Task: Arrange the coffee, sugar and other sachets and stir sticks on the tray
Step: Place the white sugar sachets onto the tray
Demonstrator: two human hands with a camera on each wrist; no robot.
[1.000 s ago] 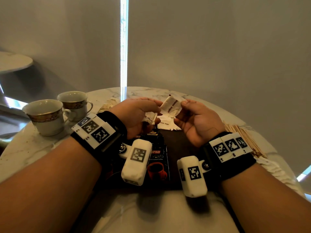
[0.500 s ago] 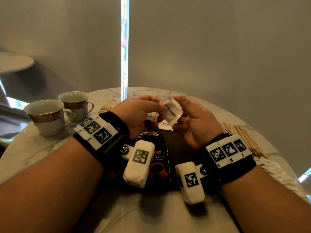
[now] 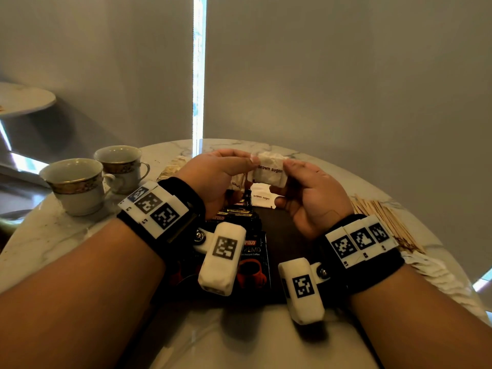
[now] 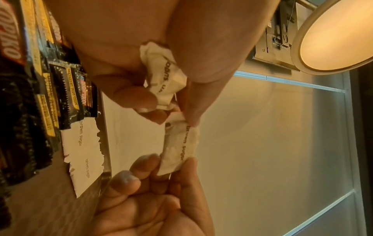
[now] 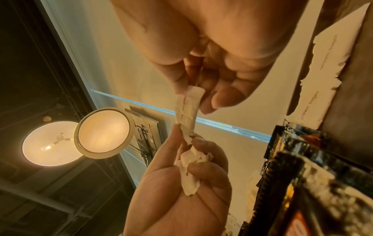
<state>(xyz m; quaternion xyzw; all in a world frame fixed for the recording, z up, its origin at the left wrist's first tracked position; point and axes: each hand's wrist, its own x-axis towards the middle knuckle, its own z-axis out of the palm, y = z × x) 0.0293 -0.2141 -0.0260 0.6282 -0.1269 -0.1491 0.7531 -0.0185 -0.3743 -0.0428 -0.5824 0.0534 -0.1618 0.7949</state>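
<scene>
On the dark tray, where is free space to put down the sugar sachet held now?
Bare tray lies right of the coffee sachets, nearer than the flat brown sugar sachets. The tray's left part is crowded. The stir sticks cover the table further right.

I'm seeing a white "brown sugar" sachet [image 3: 269, 169] being held in the air above the dark tray [image 3: 286, 230]. More brown sugar sachets [image 3: 262, 199] are lying flat at its far end, black coffee sachets [image 3: 246, 235] are overlapping along its left, and wooden stir sticks [image 3: 383, 222] are lying on the counter [image 3: 53, 235] to the right.
</scene>
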